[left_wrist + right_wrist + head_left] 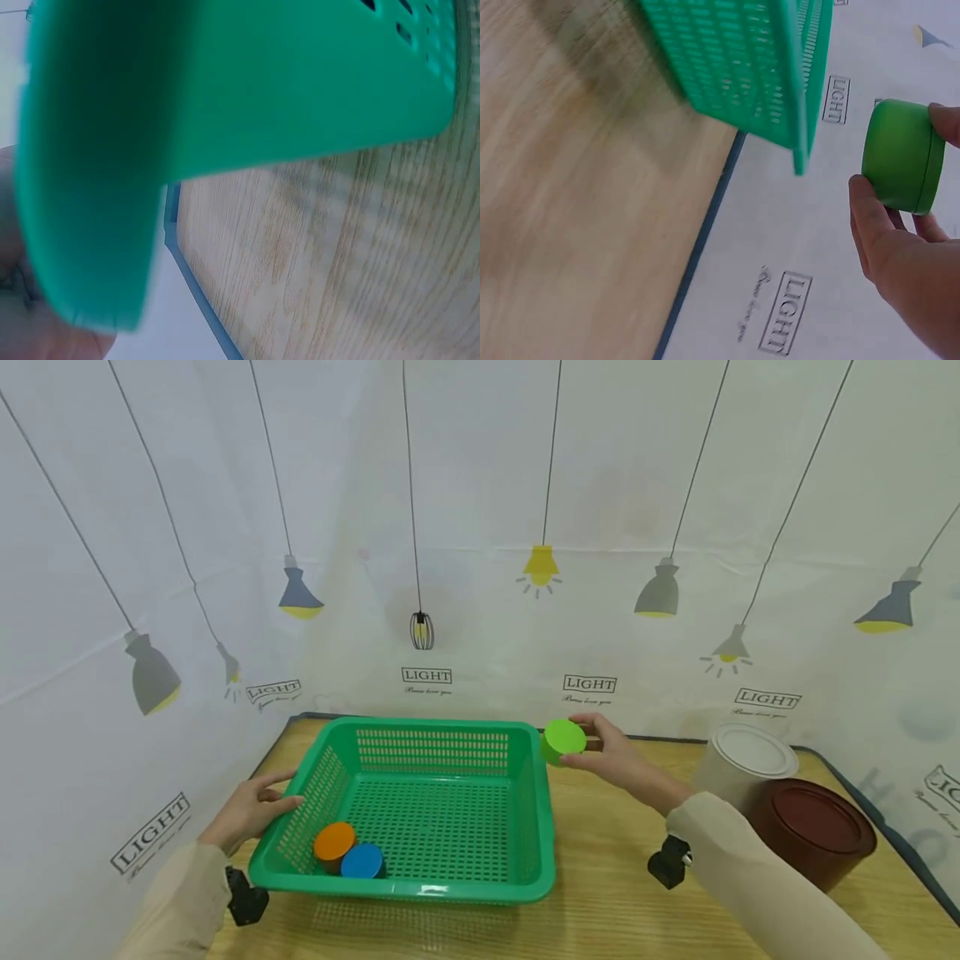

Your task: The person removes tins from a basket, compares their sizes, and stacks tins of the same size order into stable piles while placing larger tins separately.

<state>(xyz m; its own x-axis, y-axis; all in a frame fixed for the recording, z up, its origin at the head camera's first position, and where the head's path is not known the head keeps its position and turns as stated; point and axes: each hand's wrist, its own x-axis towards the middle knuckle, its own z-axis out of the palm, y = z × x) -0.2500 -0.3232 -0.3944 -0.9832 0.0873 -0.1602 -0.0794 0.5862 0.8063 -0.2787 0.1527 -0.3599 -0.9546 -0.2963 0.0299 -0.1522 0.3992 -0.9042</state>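
My right hand pinches a small round lime-green tin between thumb and fingers, held up by the basket's right rim. The right wrist view shows the tin tilted on its side and apart from the basket wall. With my left hand I hold the left rim of the green plastic basket. Inside its near left corner lie an orange round tin and a blue one, side by side. In the left wrist view the basket rim hides most of that hand.
To the right stand a white lidded canister and a dark red lidded one, close behind my right forearm. The wood-grain table has a dark edge. A white sheet printed with hanging lamps surrounds it.
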